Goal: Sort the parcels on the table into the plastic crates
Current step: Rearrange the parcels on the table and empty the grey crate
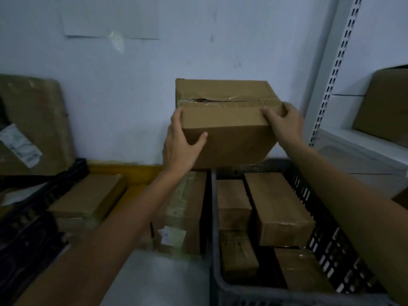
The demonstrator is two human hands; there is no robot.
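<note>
I hold a large brown cardboard parcel (pixel 227 120) with a taped, slightly torn top seam, up near the wall. My left hand (pixel 181 142) grips its left front corner, thumb across the front face. My right hand (pixel 284 122) clasps its right top edge. The parcel hovers over the far end of a grey plastic crate (pixel 217 274) that holds several smaller brown parcels, such as one long box (pixel 278 206). A tall taped parcel with a white label (pixel 185 213) stands just left of the crate.
A black crate (pixel 28 217) sits at the left with a flat brown box (pixel 88 197) beside it. A big carton with a label (pixel 37 120) leans on the wall at the left. White metal shelving (pixel 344 69) with cartons stands at the right. A yellow edge (pixel 123 168) runs along the wall.
</note>
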